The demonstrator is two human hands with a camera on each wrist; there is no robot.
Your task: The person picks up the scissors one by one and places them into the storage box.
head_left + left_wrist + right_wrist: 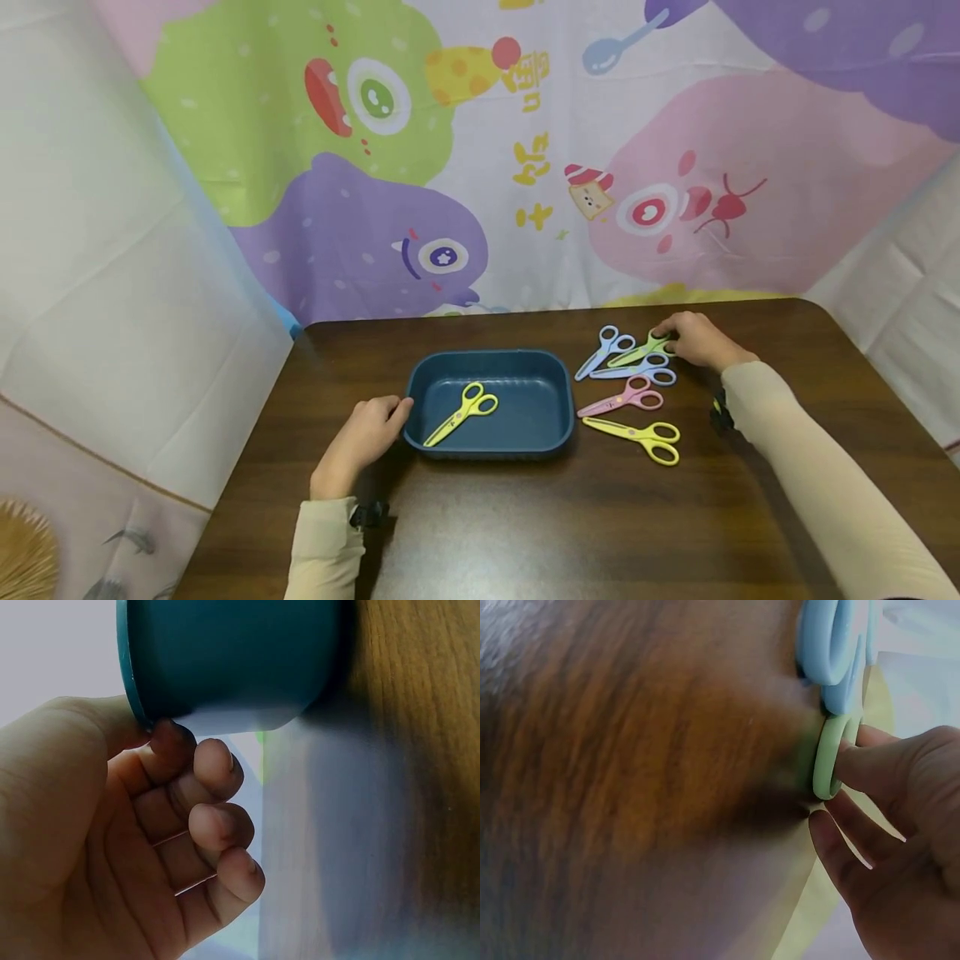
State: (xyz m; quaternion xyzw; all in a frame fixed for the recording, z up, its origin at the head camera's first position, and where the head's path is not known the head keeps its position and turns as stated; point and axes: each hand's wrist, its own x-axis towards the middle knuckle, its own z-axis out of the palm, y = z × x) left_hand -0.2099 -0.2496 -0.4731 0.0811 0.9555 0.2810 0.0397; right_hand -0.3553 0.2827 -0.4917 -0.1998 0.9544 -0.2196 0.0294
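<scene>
My left hand (369, 435) pinches the left rim of a dark blue tray (517, 451) between thumb and forefinger; the other fingers curl loosely beside its wall in the left wrist view. Yellow scissors (460, 414) lie inside the tray. At the back right, my right hand (699, 340) grips a handle loop of the light green scissors (636, 353). In the right wrist view, the thumb is at the green loop (826, 761) and blue handles (829, 641) sit beside it. Two blue scissors (597, 357) flank the green pair, one partly overlapping it.
Pink scissors (617, 401) and another yellow pair (632, 433) lie on the brown table (510, 525) right of the tray. A cartoon-printed cloth (540, 275) hangs behind the table's back edge. White cloth (90, 208) hangs at the left.
</scene>
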